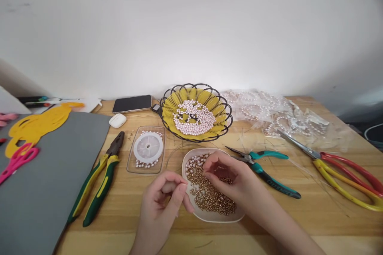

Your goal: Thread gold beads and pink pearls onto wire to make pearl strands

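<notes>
Right hand (227,175) dips over the white dish (209,217) – fingertips pinched together among the gold beads (209,197) just beneath them; left hand (163,199) hovers beside the dish's rim, thumb and forefinger closed – on what, can't tell

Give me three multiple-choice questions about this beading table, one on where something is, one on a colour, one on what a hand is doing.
1. Where is the phone?
A. left of the wire basket
B. under the red-handled scissors
C. in the white dish

2. What colour are the handles of the small pliers?
A. pink
B. teal
C. white

3. What is the right hand doing?
A. gripping the scissors
B. lying flat on the table
C. reaching over the dish of gold beads

Answers: 1 A, it lies by the wall left of the basket. 2 B, the grips are teal. 3 C, its fingertips hang pinched above the beads.
</notes>
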